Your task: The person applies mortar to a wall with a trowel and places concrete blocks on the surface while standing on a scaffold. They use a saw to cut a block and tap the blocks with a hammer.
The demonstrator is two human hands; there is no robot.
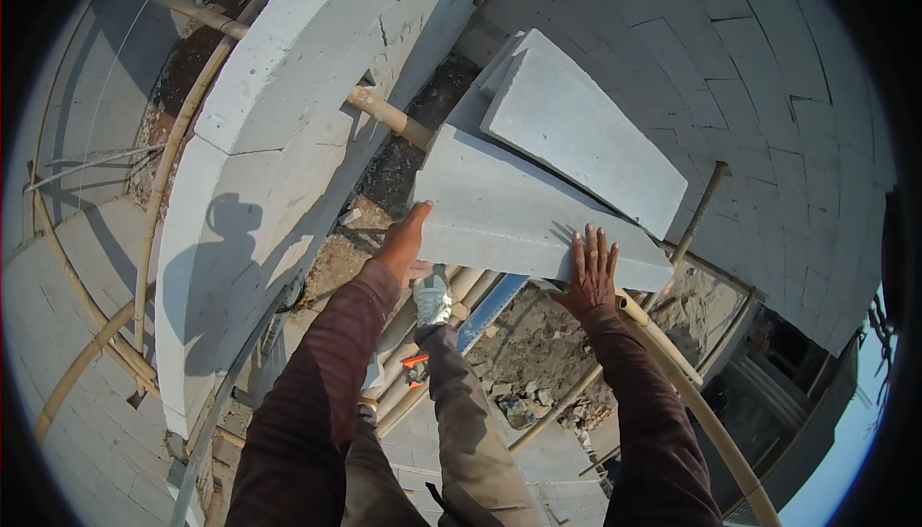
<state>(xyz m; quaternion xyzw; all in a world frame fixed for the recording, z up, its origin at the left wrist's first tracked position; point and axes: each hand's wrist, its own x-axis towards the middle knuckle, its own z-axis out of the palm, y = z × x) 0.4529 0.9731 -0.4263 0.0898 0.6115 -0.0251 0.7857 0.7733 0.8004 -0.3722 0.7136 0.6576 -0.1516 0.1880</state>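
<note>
A long light-grey aerated concrete block (514, 208) lies crosswise in front of me. My left hand (401, 244) grips its near left corner, thumb up against the end and the other fingers partly hidden beneath. My right hand (588, 272) rests on the block's near edge towards the right, fingers spread flat on the surface and the thumb out to the side. Just beyond, a second pale block (586, 133) sits tilted, with more blocks partly hidden behind it.
A block wall (288, 133) rises on the left, another wall (759, 95) curves behind. Bamboo poles (663, 340) cross below and at the left. My shoe (432, 298) stands on poles beside a blue strip (492, 311) and an orange-handled tool (415, 366). Rubble (528, 402) lies lower down.
</note>
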